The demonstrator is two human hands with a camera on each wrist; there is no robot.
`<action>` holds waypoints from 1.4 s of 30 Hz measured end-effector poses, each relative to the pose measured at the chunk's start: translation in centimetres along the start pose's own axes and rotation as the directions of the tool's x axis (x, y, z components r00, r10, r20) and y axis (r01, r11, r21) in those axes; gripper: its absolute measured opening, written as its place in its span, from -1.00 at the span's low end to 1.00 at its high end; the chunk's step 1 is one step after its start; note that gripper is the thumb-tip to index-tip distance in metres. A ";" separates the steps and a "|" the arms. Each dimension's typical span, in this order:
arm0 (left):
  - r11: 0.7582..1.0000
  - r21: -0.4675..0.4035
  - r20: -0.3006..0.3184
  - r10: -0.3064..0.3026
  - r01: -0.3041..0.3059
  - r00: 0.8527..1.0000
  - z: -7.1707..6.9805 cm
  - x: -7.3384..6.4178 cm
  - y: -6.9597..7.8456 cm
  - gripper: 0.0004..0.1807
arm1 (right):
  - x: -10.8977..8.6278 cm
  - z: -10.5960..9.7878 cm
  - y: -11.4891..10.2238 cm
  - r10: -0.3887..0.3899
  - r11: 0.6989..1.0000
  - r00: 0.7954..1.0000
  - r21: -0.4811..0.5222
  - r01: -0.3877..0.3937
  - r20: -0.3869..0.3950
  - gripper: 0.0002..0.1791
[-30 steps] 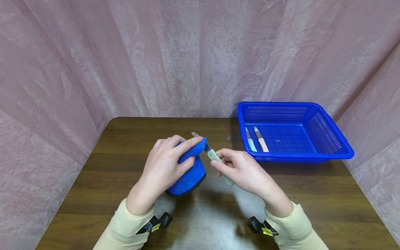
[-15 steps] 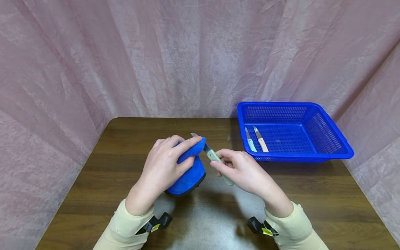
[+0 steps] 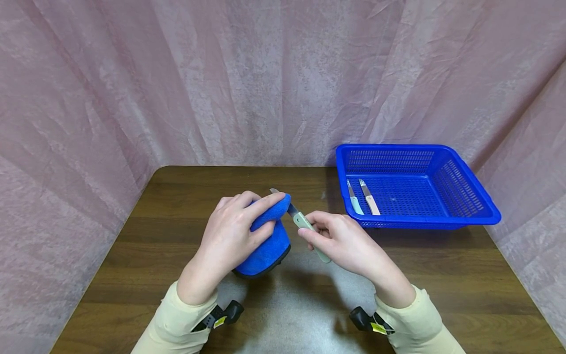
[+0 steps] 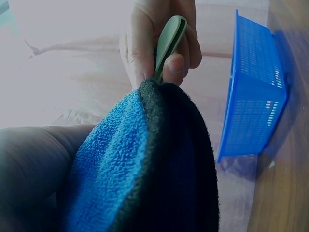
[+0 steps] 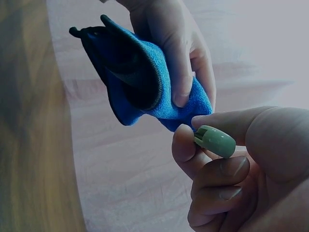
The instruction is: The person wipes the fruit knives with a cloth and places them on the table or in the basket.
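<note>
My left hand pinches a folded blue cloth with dark edging around the blade of a small folding knife. The blade tip shows beyond the cloth's far side; the middle of the blade is hidden in the fold. With thumb and fingers, my right hand grips the knife's pale green handle. In the left wrist view, the handle's slotted end sticks up between the right fingers, just beyond the cloth. Both hands are above the table.
A blue plastic basket stands at the table's back right. Inside, along its left side, lie a knife with a mint handle and one with a cream handle. Pink curtains hang behind the wooden table.
Hardly anything differs: the cloth and the left hand have shifted very slightly left. The right hand keeps its grip on the knife in nearly the same place.
</note>
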State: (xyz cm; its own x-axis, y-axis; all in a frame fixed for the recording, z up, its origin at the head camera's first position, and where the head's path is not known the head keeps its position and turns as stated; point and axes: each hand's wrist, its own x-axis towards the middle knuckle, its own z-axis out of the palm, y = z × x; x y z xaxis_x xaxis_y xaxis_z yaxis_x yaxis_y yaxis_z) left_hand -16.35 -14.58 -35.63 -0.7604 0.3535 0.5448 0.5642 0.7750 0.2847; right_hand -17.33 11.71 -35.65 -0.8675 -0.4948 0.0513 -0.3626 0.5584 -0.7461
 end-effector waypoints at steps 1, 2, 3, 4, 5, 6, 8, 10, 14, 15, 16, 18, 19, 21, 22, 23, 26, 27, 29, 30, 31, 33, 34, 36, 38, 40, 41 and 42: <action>1.000 -0.001 -0.002 -0.003 0.003 1.000 0.0 0.0 0.0 -0.38 | 0.0 0.0 0.0 0.000 1.000 1.000 -0.001 0.000 0.000 -0.85; 1.000 -0.002 -0.004 -0.005 0.005 1.000 0.0 0.0 0.0 -0.38 | 0.0 0.0 0.0 0.000 1.000 1.000 -0.004 0.000 0.000 -0.85; 1.000 -0.003 -0.006 -0.007 0.007 1.000 -0.1 0.0 0.0 -0.38 | 0.0 0.0 0.0 0.001 1.000 1.000 -0.004 -0.001 0.001 -0.84; 1.000 -0.003 -0.008 -0.009 0.009 1.000 -0.1 0.0 0.0 -0.38 | 0.0 0.0 0.0 0.001 1.000 1.000 -0.005 -0.001 0.001 -0.84; 1.000 -0.005 -0.008 -0.010 0.010 1.000 -0.1 0.0 0.0 -0.39 | 0.0 0.0 0.0 0.001 1.000 1.000 -0.006 -0.001 0.002 -0.84; 1.000 -0.005 -0.007 -0.011 0.011 1.000 -0.1 0.0 0.0 -0.39 | 0.0 0.0 0.0 0.001 1.000 1.000 -0.006 -0.001 0.002 -0.84; 1.000 -0.005 -0.003 -0.010 0.010 1.000 -0.1 0.0 0.0 -0.38 | -0.1 0.0 0.0 0.001 1.000 1.000 -0.006 -0.001 0.002 -0.83; 1.000 -0.006 0.002 -0.012 0.012 1.000 -0.1 0.0 0.0 -0.38 | -0.1 0.0 0.0 0.000 1.000 1.000 -0.007 0.000 0.001 -0.83; 1.000 -0.004 0.005 -0.018 0.018 1.000 -0.1 0.0 0.0 -0.38 | -0.1 0.0 0.0 -0.003 1.000 1.000 -0.008 0.003 -0.001 -0.85; 1.000 -0.004 0.005 -0.020 0.020 1.000 -0.1 0.0 0.0 -0.38 | -0.1 0.0 0.0 -0.003 1.000 1.000 -0.008 0.003 -0.001 -0.86; 1.000 -0.004 0.004 -0.020 0.020 1.000 -0.1 0.0 0.0 -0.38 | -0.1 0.0 0.0 -0.003 1.000 1.000 -0.006 0.003 0.000 -0.86; 1.000 -0.005 0.001 -0.020 0.020 1.000 -0.1 0.0 0.0 -0.38 | -0.1 0.0 0.0 0.000 1.000 1.000 -0.006 0.001 0.002 -0.86; 1.000 -0.005 0.000 -0.020 0.020 1.000 -0.1 0.0 0.0 -0.39 | -0.1 0.0 -0.1 0.001 1.000 1.000 -0.005 -0.001 0.003 -0.86; 1.000 -0.005 -0.002 -0.018 0.018 1.000 -0.1 0.0 0.0 -0.39 | -0.1 0.0 -0.1 0.005 1.000 1.000 -0.003 -0.005 0.006 -0.85; 1.000 -0.005 -0.002 -0.018 0.018 1.000 -0.1 0.0 0.0 -0.39 | -0.1 0.0 -0.1 0.006 1.000 1.000 -0.003 -0.006 0.007 -0.85; 1.000 -0.004 -0.002 -0.018 0.018 1.000 -0.1 0.0 0.0 -0.39 | -0.1 0.0 -0.1 0.007 1.000 1.000 -0.003 -0.007 0.008 -0.85; 1.000 -0.003 0.001 -0.021 0.021 1.000 -0.1 -0.1 0.0 -0.38 | -0.1 0.0 -0.2 0.007 1.000 1.000 -0.006 -0.007 0.008 -0.86; 1.000 -0.002 0.001 -0.023 0.023 1.000 -0.1 -0.1 0.0 -0.38 | -0.2 0.0 -0.2 0.006 1.000 1.000 -0.008 -0.006 0.009 -0.87; 1.000 -0.001 0.000 -0.025 0.025 1.000 -0.2 -0.1 0.0 -0.38 | -0.2 0.0 -0.2 0.007 1.000 1.000 -0.012 -0.006 0.012 -0.86; 1.000 0.000 0.000 -0.026 0.026 1.000 -0.2 -0.1 0.0 -0.38 | -0.2 -0.1 -0.2 0.007 1.000 1.000 -0.015 -0.007 0.014 -0.85; 1.000 0.000 -0.001 -0.026 0.026 1.000 -0.2 -0.1 0.0 -0.38 | -0.2 -0.1 -0.1 0.007 1.000 1.000 -0.015 -0.007 0.016 -0.84; 1.000 0.002 -0.002 -0.025 0.025 1.000 -0.2 -0.1 0.0 -0.39 | -0.2 -0.1 -0.1 0.009 1.000 1.000 -0.017 -0.009 0.020 -0.84; 1.000 0.002 -0.002 -0.025 0.025 1.000 -0.2 -0.1 0.0 -0.39 | -0.2 -0.1 -0.1 0.010 1.000 1.000 -0.018 -0.010 0.023 -0.83; 1.000 0.003 -0.002 -0.025 0.025 1.000 -0.2 0.0 0.0 -0.39 | -0.2 -0.1 -0.1 0.011 1.000 1.000 -0.019 -0.011 0.024 -0.82; 1.000 0.004 -0.002 -0.026 0.026 1.000 -0.2 0.0 0.0 -0.39 | -0.2 -0.1 -0.1 0.012 1.000 1.000 -0.020 -0.012 0.022 -0.82; 1.000 0.004 0.000 -0.028 0.028 1.000 -0.2 0.0 0.0 -0.39 | -0.1 -0.1 0.0 0.010 1.000 1.000 -0.022 -0.009 0.017 -0.83; 1.000 0.004 0.001 -0.029 0.029 1.000 -0.2 0.0 0.0 -0.38 | -0.1 -0.1 0.0 0.008 1.000 1.000 -0.025 -0.008 0.013 -0.84; 1.000 0.004 0.002 -0.029 0.029 1.000 -0.2 0.0 0.0 -0.38 | -0.1 -0.1 0.0 0.008 1.000 1.000 -0.027 -0.008 0.009 -0.85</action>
State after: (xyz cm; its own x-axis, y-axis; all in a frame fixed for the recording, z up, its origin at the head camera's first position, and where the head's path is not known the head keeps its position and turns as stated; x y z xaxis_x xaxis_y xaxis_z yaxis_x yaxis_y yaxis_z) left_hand -16.27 -14.72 -35.46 -0.7771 0.3317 0.5349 0.5405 0.7871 0.2971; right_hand -17.24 11.83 -35.56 -0.8673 -0.4962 0.0395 -0.3648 0.5797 -0.7286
